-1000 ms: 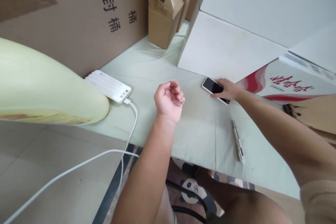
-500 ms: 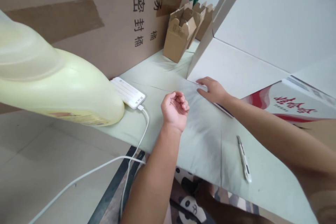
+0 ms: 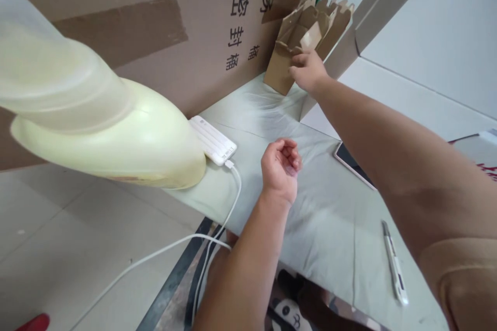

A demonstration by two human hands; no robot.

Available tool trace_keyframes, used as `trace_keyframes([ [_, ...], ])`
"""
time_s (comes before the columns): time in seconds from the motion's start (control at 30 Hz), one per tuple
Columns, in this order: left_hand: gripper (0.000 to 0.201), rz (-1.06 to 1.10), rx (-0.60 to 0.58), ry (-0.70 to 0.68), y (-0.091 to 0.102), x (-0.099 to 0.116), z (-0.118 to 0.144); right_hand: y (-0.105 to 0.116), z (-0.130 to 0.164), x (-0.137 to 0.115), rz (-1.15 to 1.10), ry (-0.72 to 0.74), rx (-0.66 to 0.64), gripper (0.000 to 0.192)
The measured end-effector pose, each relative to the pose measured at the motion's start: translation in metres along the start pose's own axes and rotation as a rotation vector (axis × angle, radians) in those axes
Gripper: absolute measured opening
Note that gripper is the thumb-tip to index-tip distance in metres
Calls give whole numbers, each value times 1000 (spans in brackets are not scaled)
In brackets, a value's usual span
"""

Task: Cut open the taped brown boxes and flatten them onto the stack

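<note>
Cardboard carton point(image 3: 285, 64) stands at the table's far edge, right hand point(image 3: 308, 70) grasping its side. Left hand point(image 3: 280, 168) rests loosely curled, holding nothing.

Table point(image 3: 310, 217) under pale green cloth. Beside left hand point(image 3: 280, 168): white power bank point(image 3: 213, 139), cream jug point(image 3: 116, 134). Phone point(image 3: 351, 163) between the hands. Small brown cartons point(image 3: 306, 41) at right hand point(image 3: 307, 70). Pen-like tool point(image 3: 395, 264) near front edge.

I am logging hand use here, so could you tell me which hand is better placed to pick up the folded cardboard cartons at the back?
Probably the right hand: it already touches the small cardboard cartons, while the left hand rests curled on the table, apart from them.
</note>
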State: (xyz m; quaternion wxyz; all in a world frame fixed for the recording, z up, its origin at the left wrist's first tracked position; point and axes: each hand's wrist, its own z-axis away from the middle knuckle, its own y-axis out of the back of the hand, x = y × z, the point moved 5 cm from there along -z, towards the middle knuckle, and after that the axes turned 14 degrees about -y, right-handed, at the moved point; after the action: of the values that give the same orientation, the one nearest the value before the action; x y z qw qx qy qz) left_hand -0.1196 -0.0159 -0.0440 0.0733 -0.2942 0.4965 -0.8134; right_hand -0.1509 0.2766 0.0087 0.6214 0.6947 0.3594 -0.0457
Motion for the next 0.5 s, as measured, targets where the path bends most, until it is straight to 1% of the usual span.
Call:
trace_keyframes([
  [0.03, 26, -60, -5, -91, 1, 2, -1, 2, 9, -2, 10, -34, -16, 18],
  [0.07, 28, -129, -18, -202, 3, 5, -1, 6, 21, -5, 12, -33, -27, 20],
  [0.17, 32, -339, -96, -538, 3, 18, 5, 22, 65, -11, -30, 42, -13, 29],
  [0.23, 33, -447, -123, -718, 4, 27, 10, 39, 105, -10, -96, 100, 12, 31],
  [0.3, 33, -527, -102, -878, 7, 39, 14, 64, 154, -6, -168, 127, 1, 28],
  [0.37, 31, -576, -62, -1006, 9, 51, 17, 94, 208, 0, -200, 125, -56, 24],
  [0.43, 28, -609, -27, -1090, 10, 60, 19, 132, 266, 7, -210, 166, -75, 17],
  [0.5, 24, -647, -31, -1148, 8, 64, 20, 164, 321, 21, -229, 184, -113, 13],
])
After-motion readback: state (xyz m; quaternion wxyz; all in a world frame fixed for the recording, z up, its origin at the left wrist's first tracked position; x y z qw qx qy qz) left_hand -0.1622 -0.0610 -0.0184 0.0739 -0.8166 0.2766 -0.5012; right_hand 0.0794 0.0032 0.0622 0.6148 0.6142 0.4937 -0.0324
